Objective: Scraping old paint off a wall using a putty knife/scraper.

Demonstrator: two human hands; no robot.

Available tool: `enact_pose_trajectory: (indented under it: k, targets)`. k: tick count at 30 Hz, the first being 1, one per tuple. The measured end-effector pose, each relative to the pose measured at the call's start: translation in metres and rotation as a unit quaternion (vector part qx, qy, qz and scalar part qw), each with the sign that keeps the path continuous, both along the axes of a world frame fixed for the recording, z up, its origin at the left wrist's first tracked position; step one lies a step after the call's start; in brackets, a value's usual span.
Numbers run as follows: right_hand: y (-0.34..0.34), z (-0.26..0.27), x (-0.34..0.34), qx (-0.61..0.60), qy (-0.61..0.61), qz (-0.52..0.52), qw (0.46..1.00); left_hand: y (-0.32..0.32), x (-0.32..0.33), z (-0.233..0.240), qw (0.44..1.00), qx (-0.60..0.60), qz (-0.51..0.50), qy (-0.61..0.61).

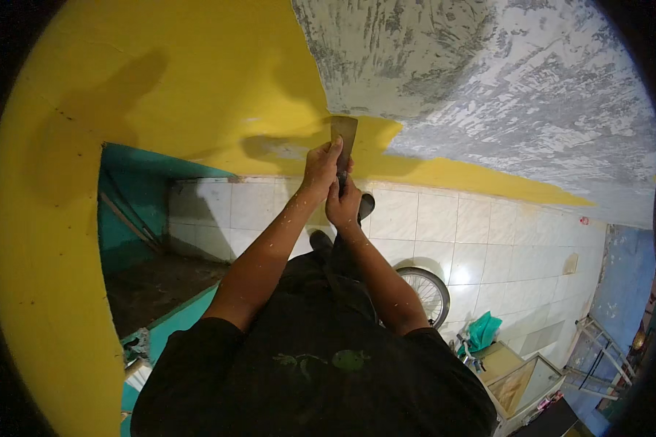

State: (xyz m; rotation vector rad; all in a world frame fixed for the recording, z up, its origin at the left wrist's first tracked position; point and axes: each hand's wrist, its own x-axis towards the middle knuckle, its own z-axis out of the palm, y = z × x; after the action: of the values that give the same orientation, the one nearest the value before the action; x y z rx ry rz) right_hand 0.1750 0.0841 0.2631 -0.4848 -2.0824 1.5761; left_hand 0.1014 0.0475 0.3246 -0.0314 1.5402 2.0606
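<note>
Both of my hands grip one flat-bladed metal scraper [346, 128]. My left hand [321, 169] is higher, with its thumb along the blade. Just below it, my right hand [343, 205] is closed around the dark handle. The blade's far edge meets the wall where yellow paint [224, 98] borders a scraped grey patch [393, 65]; whether it touches cannot be told. White streaks remain across the bared wall [557, 104] to the right. Small pale flakes cling to both forearms.
Pale floor tiles [437, 218] run along the wall's foot. A bicycle wheel [445, 300] is close by my right arm. Beyond it are a green plastic bag [484, 330], a glass-fronted cabinet [544, 377] and a metal frame [607, 349]. At left, a teal-walled opening [136, 202] holds long rods [126, 218].
</note>
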Motion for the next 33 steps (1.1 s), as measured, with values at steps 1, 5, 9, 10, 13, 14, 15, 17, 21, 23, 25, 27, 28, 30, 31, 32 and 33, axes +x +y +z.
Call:
enact_pose_trajectory:
  k: [1,5,9,10,13,14,15,17,21,23,25,27,28,30,31,32,33]
  targets:
    - [-0.001,-0.006,-0.002,0.015,0.061,-0.005,0.998,0.000,0.000,0.002,1.000,-0.021,0.001,0.010]
    - [-0.001,0.011,-0.013,0.024,0.071,-0.002,0.997,-0.008,-0.005,0.014,0.999,-0.020,0.024,0.037]
    - [0.010,0.005,-0.006,-0.050,-0.047,0.077,0.995,-0.005,-0.009,0.009,0.999,-0.008,0.012,0.038]
    - [0.008,0.005,-0.005,-0.028,-0.007,0.062,0.998,-0.005,-0.008,0.007,0.999,-0.022,0.007,0.032]
    - [0.008,0.002,-0.006,-0.012,0.043,0.045,0.998,-0.002,-0.005,0.008,0.998,-0.047,0.007,0.029]
    - [0.009,0.000,-0.007,-0.017,0.056,0.039,0.998,0.001,-0.009,0.011,0.995,-0.075,0.010,0.065]
    - [0.009,-0.001,-0.009,-0.018,0.056,0.042,0.997,0.001,-0.012,0.013,0.989,-0.102,0.014,0.103]
    - [0.010,-0.004,-0.011,-0.013,0.081,0.038,0.996,-0.003,-0.007,0.009,0.988,-0.120,0.002,0.098]
    - [0.005,-0.020,-0.015,-0.017,0.072,0.036,0.997,0.001,-0.008,0.015,0.972,-0.185,0.016,0.142]
    - [0.005,-0.017,-0.014,0.041,0.103,0.020,0.994,-0.001,-0.006,0.011,0.979,-0.164,0.005,0.119]
    - [0.007,-0.028,-0.013,-0.032,0.036,0.052,0.997,0.000,-0.009,0.014,0.984,-0.140,-0.019,0.106]
    - [0.006,-0.029,-0.012,-0.018,0.038,0.041,0.998,0.000,-0.008,0.013,0.987,-0.109,-0.015,0.114]
    - [0.004,-0.011,-0.010,-0.005,0.007,0.040,0.999,-0.004,-0.009,0.004,0.988,-0.108,-0.011,0.113]
    - [0.004,0.010,-0.011,0.070,0.026,0.012,0.997,-0.004,-0.013,-0.018,0.986,-0.114,0.014,0.119]
    - [0.005,0.011,-0.012,0.126,0.075,-0.013,0.989,0.000,-0.010,-0.012,0.988,-0.106,0.009,0.115]
    - [0.015,0.009,-0.012,0.117,-0.018,0.053,0.991,0.002,-0.010,-0.006,0.990,-0.089,0.016,0.107]
    - [0.019,0.012,-0.015,0.120,-0.018,0.050,0.991,0.000,-0.013,0.004,0.991,-0.076,0.023,0.104]
